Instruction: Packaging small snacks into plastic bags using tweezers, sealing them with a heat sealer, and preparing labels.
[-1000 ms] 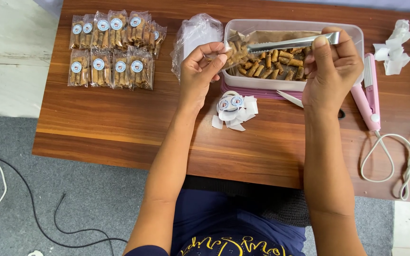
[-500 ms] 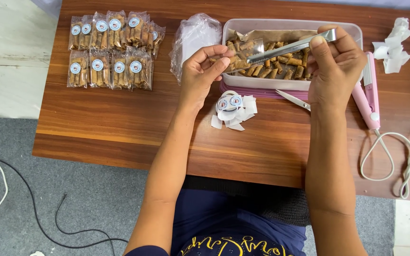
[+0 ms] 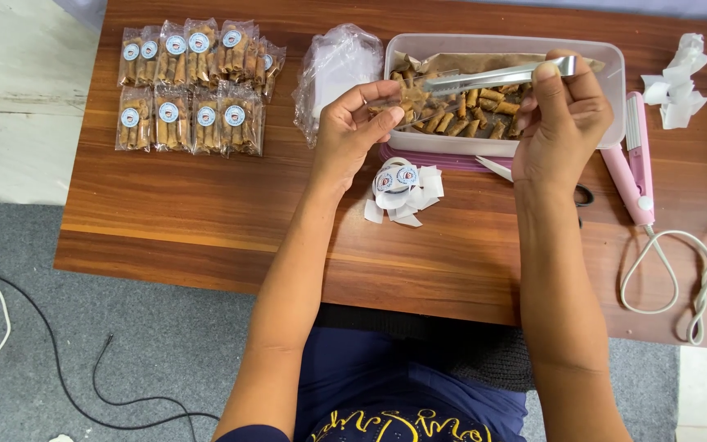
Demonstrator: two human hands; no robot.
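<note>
My right hand [image 3: 562, 123] grips metal tongs [image 3: 493, 78] over a clear plastic tub [image 3: 615, 90] of small brown rolled snacks [image 3: 484, 115]. The tong tips point left toward my left hand [image 3: 353, 131], which pinches a small clear bag [image 3: 407, 102], partly filled with snacks, at the tub's left edge. Just below my left hand, a pile of round stickers on white backing paper [image 3: 403, 188] lies on the wooden table [image 3: 206, 213].
Two rows of sealed, stickered snack packets [image 3: 194, 86] lie at the table's back left. A stack of empty clear bags [image 3: 333, 69] sits beside the tub. A pink heat sealer [image 3: 636, 160] with white cord [image 3: 673, 270] lies right; scissors [image 3: 533, 180] hide partly under my right wrist.
The tongs have tilted and shifted slightly left and down toward the bag in my left hand. My left hand stays at the tub's left edge.
</note>
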